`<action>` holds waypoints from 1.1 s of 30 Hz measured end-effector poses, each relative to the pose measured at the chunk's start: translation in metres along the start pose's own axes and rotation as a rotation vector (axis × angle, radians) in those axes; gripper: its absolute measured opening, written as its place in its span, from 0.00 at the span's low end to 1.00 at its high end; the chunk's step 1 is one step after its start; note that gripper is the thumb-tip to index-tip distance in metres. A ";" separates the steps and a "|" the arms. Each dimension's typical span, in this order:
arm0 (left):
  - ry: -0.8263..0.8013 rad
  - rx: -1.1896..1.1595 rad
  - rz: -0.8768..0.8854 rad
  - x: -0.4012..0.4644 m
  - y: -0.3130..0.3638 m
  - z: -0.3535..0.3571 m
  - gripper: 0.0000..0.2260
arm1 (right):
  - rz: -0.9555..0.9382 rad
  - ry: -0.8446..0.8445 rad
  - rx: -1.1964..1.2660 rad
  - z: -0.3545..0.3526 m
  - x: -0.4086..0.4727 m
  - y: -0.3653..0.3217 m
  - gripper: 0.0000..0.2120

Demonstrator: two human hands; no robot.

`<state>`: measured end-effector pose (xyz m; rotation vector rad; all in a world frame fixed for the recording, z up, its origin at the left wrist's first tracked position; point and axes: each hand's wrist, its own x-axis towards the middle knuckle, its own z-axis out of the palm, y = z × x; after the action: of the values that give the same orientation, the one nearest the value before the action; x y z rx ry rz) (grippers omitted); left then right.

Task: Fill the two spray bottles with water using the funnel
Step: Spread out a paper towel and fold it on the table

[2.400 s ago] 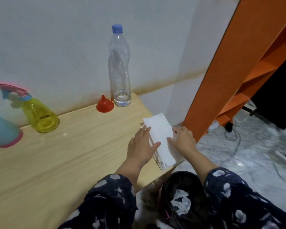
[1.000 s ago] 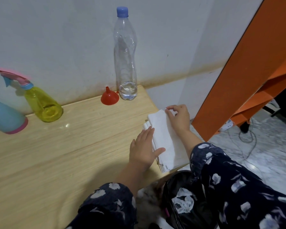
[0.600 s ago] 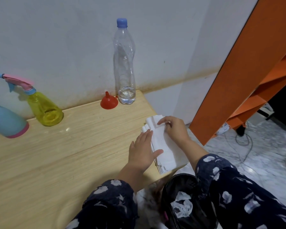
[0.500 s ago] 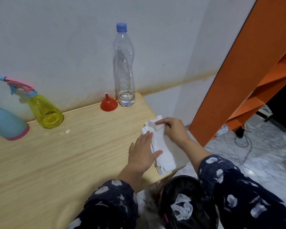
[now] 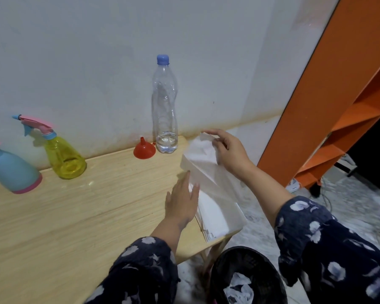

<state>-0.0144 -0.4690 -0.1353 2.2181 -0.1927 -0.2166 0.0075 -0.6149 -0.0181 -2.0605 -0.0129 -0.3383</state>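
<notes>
Nearest the camera, a black bin (image 5: 270, 279) stands on the floor below the table edge, with crumpled white tissue inside it. Both forearms wear dark sleeves with a pale flower print.

The left hand (image 5: 181, 199) lies flat and open, palm down, fingers spread, on the wooden table (image 5: 53, 227); its fingertips touch the near left edge of a stack of white tissues (image 5: 217, 213) that sits at the table's right corner and overhangs it slightly.

The right hand (image 5: 230, 153) is raised above the stack. Its thumb and fingers are pinched on the top end of one tissue sheet (image 5: 201, 154), which is lifted and hangs down towards the stack.

Further back, by the wall, a red funnel (image 5: 144, 149) rests mouth down on the table, spout up. Just to its right, touching or nearly so, stands a clear water bottle (image 5: 164, 106) with a blue cap on; water fills only its bottom part.

Well to the left, a yellow spray bottle (image 5: 63, 159) stands with its pink and blue trigger head fitted, and shows liquid in its base. A blue spray bottle (image 5: 11, 172) with a pink base stands at the left edge of view, partly cut off.

An orange shelf unit (image 5: 329, 95) rises on the right, with cables on the marble floor beside it.
</notes>
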 end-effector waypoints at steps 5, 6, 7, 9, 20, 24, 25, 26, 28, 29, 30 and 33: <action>0.151 -0.727 -0.045 0.024 0.044 -0.054 0.21 | -0.052 0.023 0.117 -0.003 0.014 -0.042 0.23; 0.170 -0.829 -0.051 0.025 0.052 -0.065 0.21 | -0.052 0.026 0.144 -0.001 0.016 -0.052 0.23; 0.182 -0.910 -0.073 0.025 0.056 -0.073 0.20 | -0.043 0.028 0.178 0.001 0.019 -0.062 0.22; 0.145 -0.991 -0.154 0.021 0.059 -0.084 0.19 | -0.018 0.027 0.245 0.005 0.026 -0.080 0.21; 0.579 -0.833 -0.106 -0.008 0.025 -0.154 0.15 | 0.121 -0.191 0.262 0.076 0.044 -0.115 0.22; 0.761 -0.480 -0.131 -0.039 -0.012 -0.187 0.13 | 0.138 -0.468 0.163 0.108 0.032 -0.115 0.17; 0.782 -0.387 -0.140 -0.047 -0.022 -0.196 0.13 | 0.127 -0.557 0.132 0.116 0.029 -0.117 0.18; 0.789 -0.312 -0.147 -0.053 -0.034 -0.204 0.12 | 0.136 -0.654 0.105 0.124 0.027 -0.119 0.22; 0.767 -0.161 -0.181 -0.066 -0.057 -0.222 0.13 | 0.194 -0.823 0.085 0.142 0.022 -0.125 0.31; 0.741 -0.092 -0.198 -0.073 -0.068 -0.230 0.15 | 0.206 -0.872 0.081 0.153 0.019 -0.128 0.32; 0.707 -0.049 -0.221 -0.080 -0.080 -0.238 0.17 | 0.207 -0.891 0.067 0.164 0.017 -0.129 0.33; 0.610 0.075 -0.293 -0.095 -0.115 -0.263 0.22 | 0.192 -0.881 -0.013 0.205 0.008 -0.130 0.34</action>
<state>-0.0415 -0.1778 -0.0594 2.2723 0.4646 0.3168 0.0431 -0.3759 0.0018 -2.0474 -0.3425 0.6993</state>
